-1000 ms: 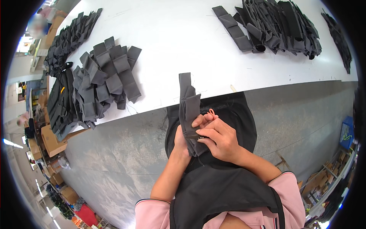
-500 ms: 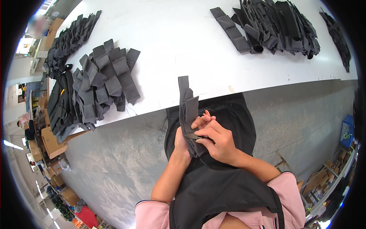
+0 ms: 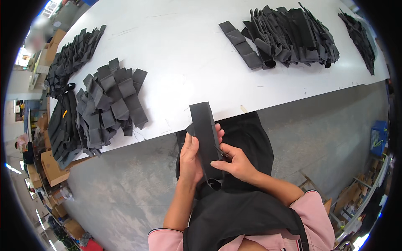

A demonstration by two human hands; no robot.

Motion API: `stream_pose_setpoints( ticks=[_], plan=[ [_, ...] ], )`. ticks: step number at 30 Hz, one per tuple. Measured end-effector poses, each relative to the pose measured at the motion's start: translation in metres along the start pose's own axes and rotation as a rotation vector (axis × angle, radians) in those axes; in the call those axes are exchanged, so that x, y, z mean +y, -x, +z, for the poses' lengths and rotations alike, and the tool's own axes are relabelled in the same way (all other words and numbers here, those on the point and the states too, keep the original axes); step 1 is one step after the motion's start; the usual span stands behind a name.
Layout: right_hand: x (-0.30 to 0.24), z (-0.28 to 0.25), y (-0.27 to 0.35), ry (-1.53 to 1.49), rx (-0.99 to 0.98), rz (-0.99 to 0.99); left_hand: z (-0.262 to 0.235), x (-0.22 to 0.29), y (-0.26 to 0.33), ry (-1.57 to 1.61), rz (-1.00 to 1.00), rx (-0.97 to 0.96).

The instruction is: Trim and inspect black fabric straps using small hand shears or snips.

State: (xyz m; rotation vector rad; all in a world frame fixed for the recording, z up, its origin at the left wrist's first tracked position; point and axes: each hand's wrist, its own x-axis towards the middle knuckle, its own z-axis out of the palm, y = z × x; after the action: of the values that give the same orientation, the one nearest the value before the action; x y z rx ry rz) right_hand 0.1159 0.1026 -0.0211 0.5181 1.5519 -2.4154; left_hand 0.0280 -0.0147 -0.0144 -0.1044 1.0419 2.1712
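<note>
A folded black fabric strip (image 3: pixel 204 138) stands lengthwise over my lap, its lower end curled into an open loop. My left hand (image 3: pixel 190 161) is closed round it from the left, thumb along the edge and fingertips showing past the right side. My right hand (image 3: pixel 238 164) lies at the strip's lower right, thumb pressed on its face. Tucked in its fingers is a pair of small dark thread snips (image 3: pixel 226 156), mostly hidden. A black apron (image 3: pixel 247 142) covers my lap beneath both hands.
The white table (image 3: pixel 176 50) lies beyond my hands. A stack of folded dark strips (image 3: pixel 111 96) sits at its left, beside black strapped pieces (image 3: pixel 63 125). More strips (image 3: pixel 293 37) are bunched at the back right. A blue crate (image 3: pixel 379 138) stands on the floor at right.
The strip has been turned so its broad flat face shows, with its loop end toward me. My right hand has shifted its thumb onto the strip, and the snips' blades no longer lie across it.
</note>
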Motion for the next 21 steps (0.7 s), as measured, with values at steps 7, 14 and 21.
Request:
stream_pose_setpoints(
  ticks=[7,14,21],
  plan=[
    [-0.019,-0.007,0.012,0.570,0.188,-0.424,-0.009,0.002,0.002,0.076,-0.104,-0.036],
    [-0.042,-0.025,0.003,1.022,0.465,-0.660,0.001,0.002,0.005,0.176,-0.141,-0.010],
    [-0.038,-0.031,-0.005,1.014,0.477,-0.684,-0.006,0.000,0.006,0.221,-0.220,-0.074]
  ],
)
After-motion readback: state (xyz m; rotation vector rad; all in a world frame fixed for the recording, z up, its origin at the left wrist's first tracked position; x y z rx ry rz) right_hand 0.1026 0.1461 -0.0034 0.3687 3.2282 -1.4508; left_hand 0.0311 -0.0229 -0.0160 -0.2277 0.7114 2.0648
